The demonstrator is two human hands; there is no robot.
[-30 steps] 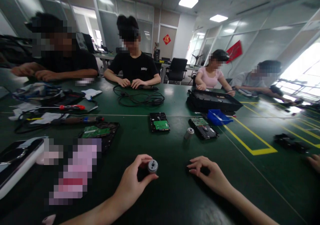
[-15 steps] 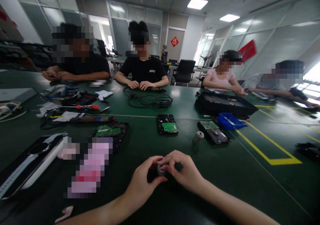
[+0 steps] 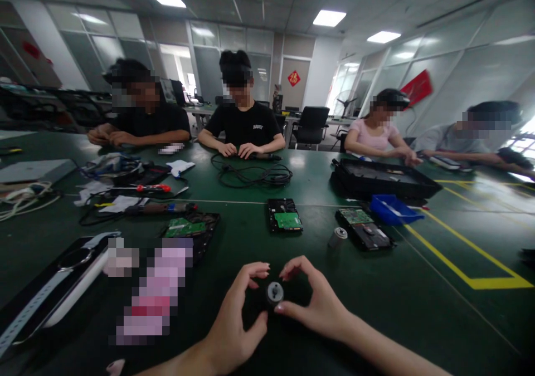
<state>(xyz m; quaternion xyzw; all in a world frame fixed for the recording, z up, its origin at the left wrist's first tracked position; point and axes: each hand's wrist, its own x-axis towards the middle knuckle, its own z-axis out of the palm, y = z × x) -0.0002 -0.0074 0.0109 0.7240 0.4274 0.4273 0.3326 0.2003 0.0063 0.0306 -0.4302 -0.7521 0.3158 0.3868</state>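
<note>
Between my two hands a small cylindrical metal motor (image 3: 275, 293) stands on the green table, its round end with a dark centre facing up. My left hand (image 3: 238, 312) curves around its left side, thumb and fingers spread and apart from it. From the right, my right hand (image 3: 321, 298) arches over with its fingers parted. Its thumb tip is at the motor's lower right edge; whether it touches I cannot tell. A second motor (image 3: 338, 237) of similar shape is beyond my right hand, beside a hard drive (image 3: 365, 228) with a green circuit board.
Ahead lies another hard drive (image 3: 285, 215), and a further drive (image 3: 209, 231) is at left. A phone-like dark slab with a watch (image 3: 75, 259), a red screwdriver (image 3: 154, 189), a cable (image 3: 254, 174), a blue bin (image 3: 393, 209) and a black tray (image 3: 384, 180) surround the area. Several people sit opposite.
Both hands have opened and drawn apart from the motor; earlier, fingers of both were closed around it. The motor's top is now uncovered. The view has shifted slightly.
</note>
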